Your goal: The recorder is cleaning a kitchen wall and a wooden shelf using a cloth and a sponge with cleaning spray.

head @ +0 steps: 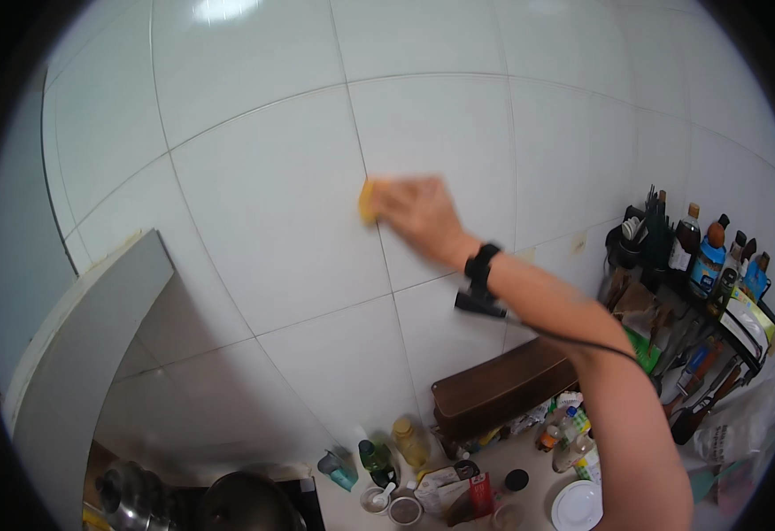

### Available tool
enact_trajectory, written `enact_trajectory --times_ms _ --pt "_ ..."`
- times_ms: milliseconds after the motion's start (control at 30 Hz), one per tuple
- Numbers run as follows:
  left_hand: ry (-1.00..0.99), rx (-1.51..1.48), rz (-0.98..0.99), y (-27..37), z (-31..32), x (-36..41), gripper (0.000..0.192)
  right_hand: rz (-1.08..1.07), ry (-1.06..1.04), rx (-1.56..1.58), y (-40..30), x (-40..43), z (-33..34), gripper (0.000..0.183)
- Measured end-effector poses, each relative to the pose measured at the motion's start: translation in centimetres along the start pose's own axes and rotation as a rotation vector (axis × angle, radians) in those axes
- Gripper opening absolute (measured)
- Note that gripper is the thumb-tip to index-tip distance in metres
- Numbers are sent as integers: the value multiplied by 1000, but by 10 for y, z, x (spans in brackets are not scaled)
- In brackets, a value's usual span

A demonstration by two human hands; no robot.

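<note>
My right hand (420,216) is raised against the white tiled wall (281,199), its fingers closed around a yellow sponge or cloth (367,201) near a vertical grout line. The hand is slightly blurred. A black strap with a small device (482,265) circles the wrist, and a dark cable (580,342) runs from it along the forearm. Below the arm stands a long brown box (507,385). My left hand is out of view.
A grey range hood edge (88,325) juts out at left, above a dark pan (248,504) and a steel pot (128,491). Bottles, jars, packets and a white plate (576,506) crowd the counter (341,508). At right, a black rack (693,302) carries bottles and hanging utensils.
</note>
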State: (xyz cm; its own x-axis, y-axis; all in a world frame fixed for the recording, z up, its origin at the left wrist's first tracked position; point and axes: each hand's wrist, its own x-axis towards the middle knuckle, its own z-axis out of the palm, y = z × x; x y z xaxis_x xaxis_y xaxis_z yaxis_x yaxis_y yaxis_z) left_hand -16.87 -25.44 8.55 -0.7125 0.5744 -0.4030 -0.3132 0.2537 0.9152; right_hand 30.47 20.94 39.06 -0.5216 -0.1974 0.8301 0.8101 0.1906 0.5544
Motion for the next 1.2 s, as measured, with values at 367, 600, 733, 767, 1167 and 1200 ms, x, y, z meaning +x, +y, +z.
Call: enact_trajectory --times_ms 367,600,733,767,1167,1200 --pt "42 -36 -31 -1 9 -14 54 -96 -148 124 -34 -78 -19 24" --pt "47 -9 -63 -15 -11 2 54 732 28 -451 87 -92 -49 10" --pt "-27 -40 -148 -7 -5 -2 53 308 -22 -39 -13 -151 -36 9" --pt "-91 -41 -182 -11 -11 2 53 317 -60 15 -9 -161 -42 10" --pt "-30 5 -112 -21 -2 3 55 42 -144 208 -88 -42 -2 33" --pt "-21 -2 -117 -17 6 -1 55 73 -96 182 -82 -12 8 32"
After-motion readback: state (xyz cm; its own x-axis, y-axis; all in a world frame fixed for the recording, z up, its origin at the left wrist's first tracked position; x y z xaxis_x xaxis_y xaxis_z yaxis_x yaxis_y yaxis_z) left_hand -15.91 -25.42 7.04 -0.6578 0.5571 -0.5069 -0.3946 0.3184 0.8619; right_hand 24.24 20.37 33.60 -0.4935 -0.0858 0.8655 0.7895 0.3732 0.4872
